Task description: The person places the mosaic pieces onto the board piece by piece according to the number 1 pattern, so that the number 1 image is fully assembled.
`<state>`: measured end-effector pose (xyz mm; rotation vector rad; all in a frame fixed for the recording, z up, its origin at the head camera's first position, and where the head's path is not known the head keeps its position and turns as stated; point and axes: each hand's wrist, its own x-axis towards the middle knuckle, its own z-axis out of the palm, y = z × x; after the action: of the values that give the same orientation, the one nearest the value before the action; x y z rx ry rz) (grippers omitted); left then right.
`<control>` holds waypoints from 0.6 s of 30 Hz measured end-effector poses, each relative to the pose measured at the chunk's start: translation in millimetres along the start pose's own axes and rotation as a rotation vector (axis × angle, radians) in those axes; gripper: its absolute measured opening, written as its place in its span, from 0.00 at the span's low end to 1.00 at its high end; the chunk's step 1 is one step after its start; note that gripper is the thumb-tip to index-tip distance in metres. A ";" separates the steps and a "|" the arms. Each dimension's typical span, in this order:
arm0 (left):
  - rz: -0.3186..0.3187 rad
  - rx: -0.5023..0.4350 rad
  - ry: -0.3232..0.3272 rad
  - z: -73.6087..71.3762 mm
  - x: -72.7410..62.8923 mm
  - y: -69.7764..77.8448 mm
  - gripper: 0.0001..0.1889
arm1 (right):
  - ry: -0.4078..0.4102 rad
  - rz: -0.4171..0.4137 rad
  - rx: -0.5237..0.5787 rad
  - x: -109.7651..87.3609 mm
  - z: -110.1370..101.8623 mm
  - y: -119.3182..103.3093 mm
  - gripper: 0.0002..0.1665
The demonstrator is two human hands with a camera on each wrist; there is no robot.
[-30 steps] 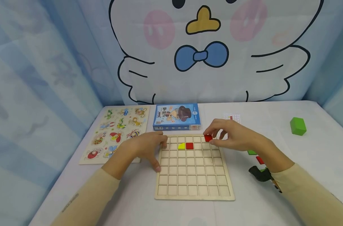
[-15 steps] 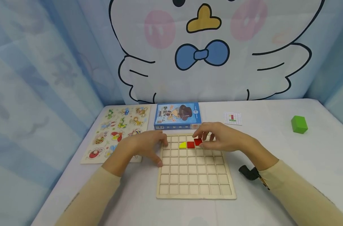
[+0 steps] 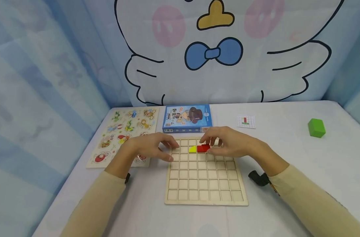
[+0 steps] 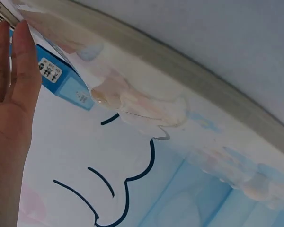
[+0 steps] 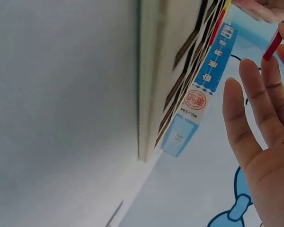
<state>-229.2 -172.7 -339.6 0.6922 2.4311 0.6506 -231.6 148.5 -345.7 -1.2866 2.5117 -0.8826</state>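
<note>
A wooden grid board (image 3: pixel 198 184) lies in front of me in the head view. Near its top row sit a yellow tile (image 3: pixel 192 149) with a slanted corner and, beside it, a red square tile (image 3: pixel 199 149). My right hand (image 3: pixel 231 142) pinches a second red square tile (image 5: pixel 273 46) between fingertips and thumb, tilted above the board in the right wrist view. From the head view that tile overlaps the right side of the seated red one. At the board's upper left edge is my left hand (image 3: pixel 148 145), its fingers loosely extended, holding nothing.
An animal picture puzzle board (image 3: pixel 106 131) lies left, partly under the left hand. Behind the grid stand a blue box (image 3: pixel 187 119) and a small grid pattern card (image 3: pixel 245 121). A green cube (image 3: pixel 316 128) sits far right.
My right hand has carried the red tile left, from the board's top right corner to the seated red tile. The left thumb has shifted up the edge. Loose tiles near the right forearm are now hidden.
</note>
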 end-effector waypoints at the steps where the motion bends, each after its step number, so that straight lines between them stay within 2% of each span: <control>1: -0.013 0.005 0.003 0.7 0.6 0.3 0.24 | -0.002 -0.002 -0.004 0.4 0.2 -0.5 0.18; 4: -0.060 0.021 0.027 2.2 1.9 1.4 0.25 | -0.006 -0.017 -0.018 2.9 -0.8 -3.5 0.18; 8: -0.090 0.049 0.057 4.7 2.6 6.1 0.26 | -0.018 -0.030 -0.022 6.7 -1.9 -7.6 0.18; 13: -0.096 0.114 0.060 8.1 3.4 10.2 0.27 | -0.040 -0.011 0.000 9.5 2.2 -9.6 0.18; 18: -0.092 0.123 0.064 9.2 4.8 7.8 0.29 | -0.045 0.016 -0.006 12.4 6.7 -9.1 0.19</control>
<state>-224.7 -161.2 -343.7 0.6124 2.5618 0.4974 -230.2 131.8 -344.4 -1.2717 2.4883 -0.8343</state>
